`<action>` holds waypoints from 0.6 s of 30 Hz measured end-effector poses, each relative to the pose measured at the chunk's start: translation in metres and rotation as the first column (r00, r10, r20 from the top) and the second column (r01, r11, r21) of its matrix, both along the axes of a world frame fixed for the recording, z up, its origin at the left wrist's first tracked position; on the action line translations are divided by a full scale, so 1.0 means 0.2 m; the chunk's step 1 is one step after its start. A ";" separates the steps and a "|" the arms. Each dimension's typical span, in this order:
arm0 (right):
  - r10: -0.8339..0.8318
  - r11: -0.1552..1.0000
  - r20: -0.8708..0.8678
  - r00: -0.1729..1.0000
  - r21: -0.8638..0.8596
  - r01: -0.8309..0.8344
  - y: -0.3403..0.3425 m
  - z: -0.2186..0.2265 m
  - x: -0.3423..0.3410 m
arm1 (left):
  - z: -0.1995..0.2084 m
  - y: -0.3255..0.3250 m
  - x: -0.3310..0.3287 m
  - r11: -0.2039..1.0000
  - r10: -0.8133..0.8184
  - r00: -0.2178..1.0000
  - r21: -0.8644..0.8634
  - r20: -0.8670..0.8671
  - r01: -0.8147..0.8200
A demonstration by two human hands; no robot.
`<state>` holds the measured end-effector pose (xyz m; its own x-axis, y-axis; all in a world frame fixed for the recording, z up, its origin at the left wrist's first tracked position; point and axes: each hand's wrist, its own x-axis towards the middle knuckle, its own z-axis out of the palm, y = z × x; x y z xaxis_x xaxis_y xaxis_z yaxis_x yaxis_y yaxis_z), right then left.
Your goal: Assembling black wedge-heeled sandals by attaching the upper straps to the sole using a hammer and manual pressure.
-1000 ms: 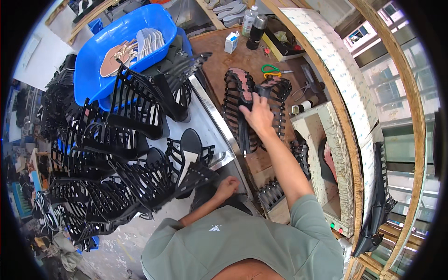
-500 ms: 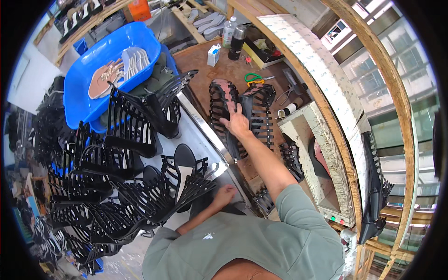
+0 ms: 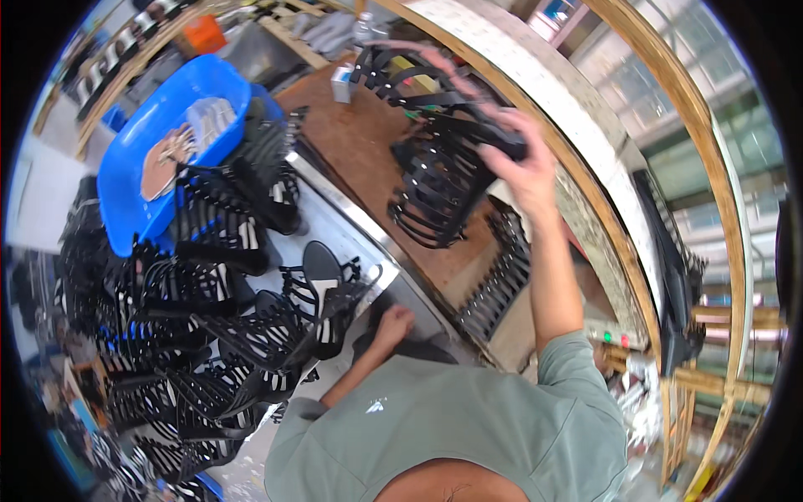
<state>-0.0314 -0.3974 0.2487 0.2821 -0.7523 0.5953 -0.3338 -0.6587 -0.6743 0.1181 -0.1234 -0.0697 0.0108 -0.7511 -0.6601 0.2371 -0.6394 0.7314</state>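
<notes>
My right hand (image 3: 520, 163) is raised over the brown workbench (image 3: 351, 134) and is closed around a black strappy sandal upper (image 3: 431, 176), which hangs lifted off the bench top. My left hand (image 3: 393, 322) is low at the bench's metal front edge (image 3: 368, 234), fingers curled against it, close to a black high-heeled sandal (image 3: 322, 289); nothing shows in its grip.
A big heap of black strappy heels (image 3: 184, 326) fills the left side. A blue tub (image 3: 163, 142) with insoles stands at the back left. More black strap pieces (image 3: 498, 276) lie on the bench's right part. A small white box (image 3: 341, 82) stands at the far end.
My right hand has lifted the black strappy upper off the bench and swung it up to the right. My head view tilted. The left hand stayed at the bench edge.
</notes>
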 end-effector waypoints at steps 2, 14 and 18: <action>-0.052 0.991 0.147 0.988 0.127 0.033 0.28 0.17 -0.30 | 0.02 -0.17 -0.04 0.985 -0.114 0.989 -0.116 0.097 0.125; -0.797 0.534 0.316 0.515 0.768 0.355 1.51 -0.47 -1.31 | 0.07 -1.65 -0.97 1.000 -0.015 0.989 -0.014 0.146 0.018; -0.911 0.307 0.239 0.335 0.937 0.167 1.55 -0.81 -1.53 | 0.10 -1.57 -1.01 0.996 -0.047 0.985 -0.085 -0.165 0.033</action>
<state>-0.3366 -0.0872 0.0865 -0.5829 -0.6516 -0.4853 0.4031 0.2867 -0.8691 -0.0847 -0.4372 -0.0488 -0.1251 -0.8003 -0.5863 0.3356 -0.5903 0.7341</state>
